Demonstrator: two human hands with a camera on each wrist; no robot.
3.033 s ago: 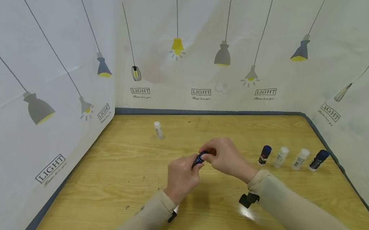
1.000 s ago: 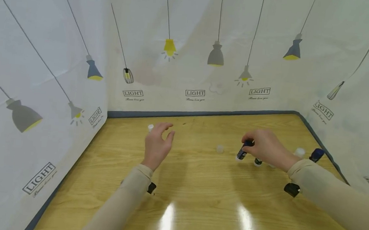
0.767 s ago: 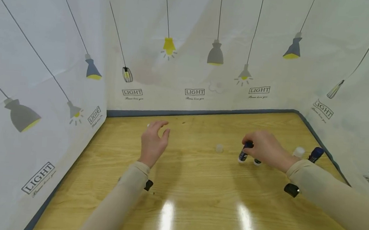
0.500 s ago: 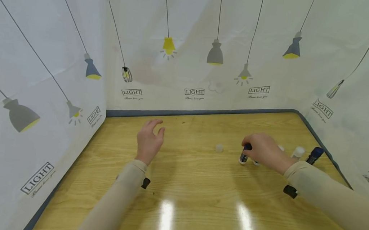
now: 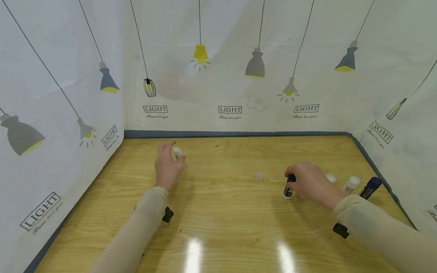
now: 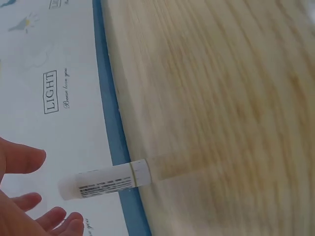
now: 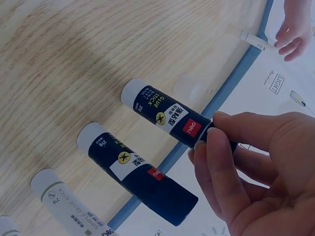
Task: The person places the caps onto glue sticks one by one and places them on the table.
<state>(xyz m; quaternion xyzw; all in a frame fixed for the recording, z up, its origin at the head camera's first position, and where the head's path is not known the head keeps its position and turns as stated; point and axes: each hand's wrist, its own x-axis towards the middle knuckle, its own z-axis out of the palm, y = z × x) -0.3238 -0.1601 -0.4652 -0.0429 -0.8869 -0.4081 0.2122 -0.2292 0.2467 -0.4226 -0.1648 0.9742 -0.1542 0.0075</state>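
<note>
My right hand (image 5: pixel 311 182) pinches the dark cap end of a navy glue stick (image 7: pixel 162 108), which stands upright with its white base at the tabletop. Close beside it is a second navy glue stick (image 7: pixel 138 172), mostly hidden behind the hand in the head view. At the far left, a white glue stick (image 6: pixel 106 181) stands on the table. My left hand (image 5: pixel 167 169) is near it, thumb and fingers spread to either side; in the left wrist view a gap shows between the fingertips and the stick.
White glue sticks (image 5: pixel 351 184) and another navy one (image 5: pixel 370 188) continue the row at the right. A small translucent cap (image 5: pixel 259 177) lies mid-table. Printed fabric walls (image 5: pixel 204 122) with a grey-blue lower border enclose the wooden table (image 5: pixel 233 240).
Both hands were together on a navy piece at the middle. My right hand has carried the glue stick right and lowered it beside the row; my left hand has moved left to the white stick.
</note>
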